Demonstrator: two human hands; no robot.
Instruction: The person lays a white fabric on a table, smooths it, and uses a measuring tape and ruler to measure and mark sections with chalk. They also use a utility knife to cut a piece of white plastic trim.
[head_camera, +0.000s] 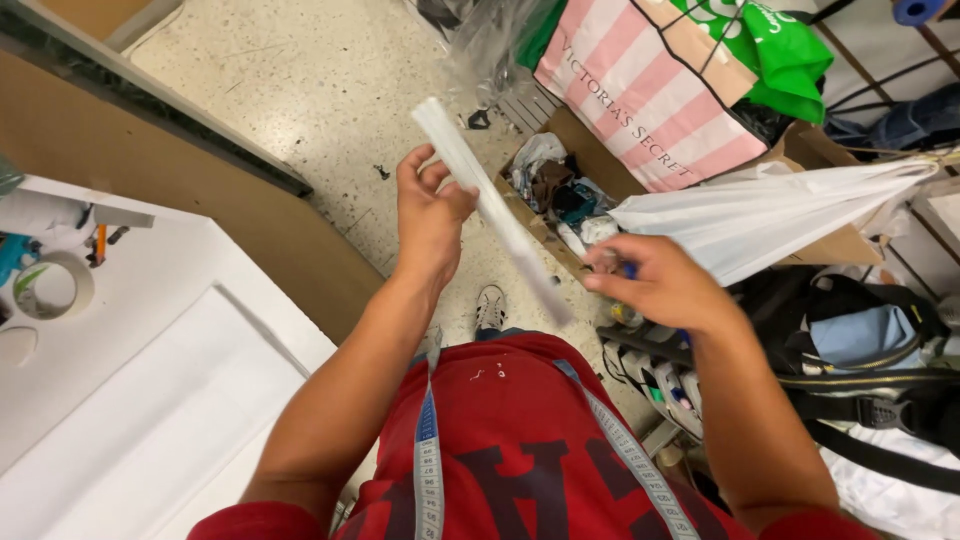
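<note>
A roll of tape (48, 288) lies at the white counter's (180, 380) left edge. The left hand (430, 215), raised, pinches a long clear plastic strip (490, 205) near its upper end; the right hand (655, 285) pinches its lower end. Behind stands a pink-and-white striped bag (650, 95) beside a green bag (785, 50), above a white plastic bag (770, 215).

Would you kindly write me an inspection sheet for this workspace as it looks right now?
Surface: white table at left, speckled floor below.
Job's things: long clear strip, held between both hands.
Clutter: tape roll on table; open box of oddments; striped bag; green bag; white bag; backpack.
Grips: left hand pinches the strip's upper part; right hand at its lower end.
Cables: nothing seen.
Surroundings: tape measure around the neck.
</note>
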